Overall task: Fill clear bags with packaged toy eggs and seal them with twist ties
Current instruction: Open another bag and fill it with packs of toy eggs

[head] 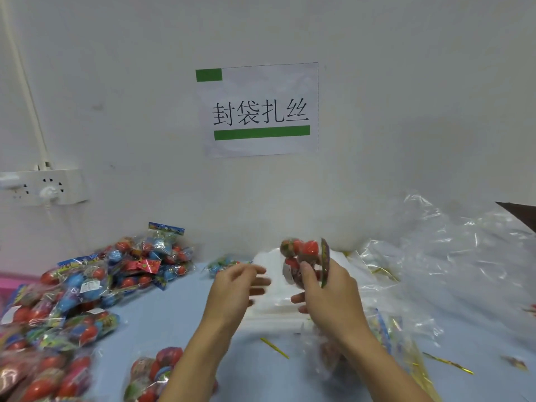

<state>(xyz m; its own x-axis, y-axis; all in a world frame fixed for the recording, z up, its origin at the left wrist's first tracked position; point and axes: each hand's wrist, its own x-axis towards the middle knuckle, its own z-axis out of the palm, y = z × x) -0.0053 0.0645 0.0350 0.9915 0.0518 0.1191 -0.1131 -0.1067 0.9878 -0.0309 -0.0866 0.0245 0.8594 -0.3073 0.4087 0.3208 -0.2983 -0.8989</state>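
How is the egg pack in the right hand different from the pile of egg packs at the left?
The held egg pack is one pack, lifted above the table in the right hand; the pile of egg packs is many, lying on the table. The held pack shows red eggs; the pile has red and blue. Both have clear wrapping.

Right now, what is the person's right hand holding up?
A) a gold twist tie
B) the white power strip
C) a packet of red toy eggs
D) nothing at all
C: the right hand grips a clear packet of red toy eggs lifted above the blue table, while the left hand is open beside it and a gold twist tie lies loose on the table.
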